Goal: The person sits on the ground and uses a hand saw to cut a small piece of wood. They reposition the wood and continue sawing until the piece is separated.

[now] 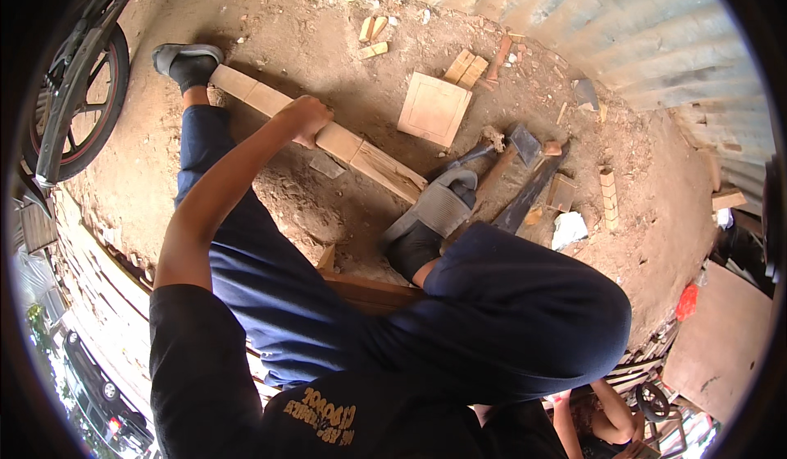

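Observation:
My left hand (305, 120) is closed around the middle of a long wooden beam (352, 149), its arm reaching in from the left. Lines cross the beam's top face, and rough, split grain shows toward its right end. At the beam's left end is my left foot in a grey sandal (187, 59). My other sandal (438, 206) rests against the right end, where it hides part of the wood. My right hand does not show. Beyond the beam, a square wooden board (434, 108) lies flat on the dirt.
Small wood blocks (373, 29) lie scattered on the dirt. A handsaw-like dark blade (533, 188) sits right of my sandal. A motorcycle wheel (90, 106) stands left; corrugated metal sheeting (607, 24) borders the far side. Another person's arm (615, 414) appears lower right.

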`<state>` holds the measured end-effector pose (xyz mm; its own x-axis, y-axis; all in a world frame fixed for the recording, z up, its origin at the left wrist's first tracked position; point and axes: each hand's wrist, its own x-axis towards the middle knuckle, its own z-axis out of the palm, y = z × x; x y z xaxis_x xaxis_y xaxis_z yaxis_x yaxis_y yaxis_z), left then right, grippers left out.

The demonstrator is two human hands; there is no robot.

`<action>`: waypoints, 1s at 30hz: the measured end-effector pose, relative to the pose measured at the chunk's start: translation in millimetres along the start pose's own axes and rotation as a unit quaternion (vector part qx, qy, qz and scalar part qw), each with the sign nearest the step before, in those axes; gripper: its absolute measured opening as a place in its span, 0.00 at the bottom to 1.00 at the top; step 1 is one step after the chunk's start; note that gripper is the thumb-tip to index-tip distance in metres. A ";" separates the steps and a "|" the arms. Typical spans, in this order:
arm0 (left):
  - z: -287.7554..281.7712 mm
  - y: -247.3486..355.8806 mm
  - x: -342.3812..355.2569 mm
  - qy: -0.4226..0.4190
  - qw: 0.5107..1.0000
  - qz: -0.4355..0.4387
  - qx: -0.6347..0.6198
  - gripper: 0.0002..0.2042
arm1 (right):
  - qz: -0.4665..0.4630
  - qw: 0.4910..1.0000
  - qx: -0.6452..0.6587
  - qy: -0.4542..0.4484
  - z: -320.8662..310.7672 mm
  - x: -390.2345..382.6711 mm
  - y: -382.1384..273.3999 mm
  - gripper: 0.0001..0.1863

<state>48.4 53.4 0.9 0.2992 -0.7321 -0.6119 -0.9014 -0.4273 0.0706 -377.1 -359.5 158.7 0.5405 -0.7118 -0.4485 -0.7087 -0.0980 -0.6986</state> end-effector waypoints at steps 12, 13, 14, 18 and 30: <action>-1.5 1.4 6.1 -0.045 0.993 -0.111 -0.018 0.31 | -0.194 0.970 -0.109 -0.097 207.4 182.6 -88.9 0.29; -0.7 -3.2 3.6 -0.055 0.988 -0.144 -0.027 0.33 | -0.218 0.963 -0.110 -0.111 238.4 199.9 -81.4 0.30; 3.5 -5.2 11.3 -0.051 0.985 -0.160 -0.047 0.33 | -0.200 0.962 -0.143 -0.119 255.9 210.4 -85.3 0.30; -5.5 21.5 32.9 -0.059 0.988 -0.131 -0.051 0.31 | -0.146 0.967 -0.120 -0.171 296.6 232.5 -80.9 0.28; 17.3 68.2 42.2 0.023 0.989 -0.133 -0.065 0.42 | -0.108 0.968 0.223 0.034 196.9 235.4 -85.5 0.19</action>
<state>-5.9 2.6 -33.7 0.5368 -0.6076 -0.5854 -0.7424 -0.6698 0.0144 -100.0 -381.8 3.0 0.6131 -0.7533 -0.2381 -0.3076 0.0500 -0.9502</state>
